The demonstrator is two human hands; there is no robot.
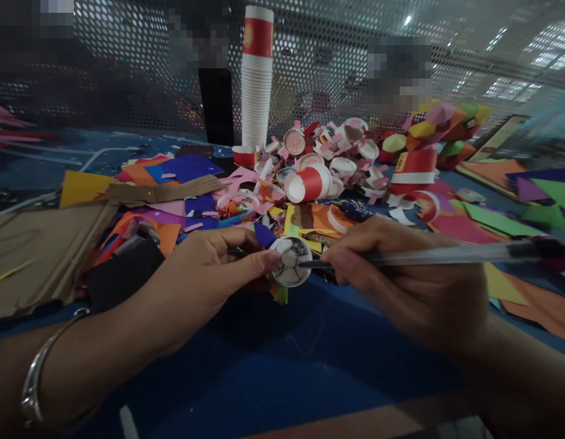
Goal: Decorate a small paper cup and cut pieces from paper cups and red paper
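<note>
My left hand point(227, 262) pinches a small white paper cup base point(291, 261) between thumb and fingers. Black lines divide its round face into sections around a blank centre, and some sections carry drawn marks. A bit of green paper point(281, 293) shows just below it. Wrapped around a clear-barrelled black pen point(428, 253), my right hand point(401, 274) brings the dark tip to the right part of the disc. Whether the tip presses on the surface I cannot tell. A silver bangle point(33, 378) circles my left wrist.
Cut cup pieces point(337, 152) and pink scraps heap up behind my hands, beside a tall stack of paper cups point(256, 85). Brown paper point(39, 250) lies at left, coloured sheets point(506, 219) at right. A perforated metal screen point(309, 67) stands at the back of the blue table point(264, 372).
</note>
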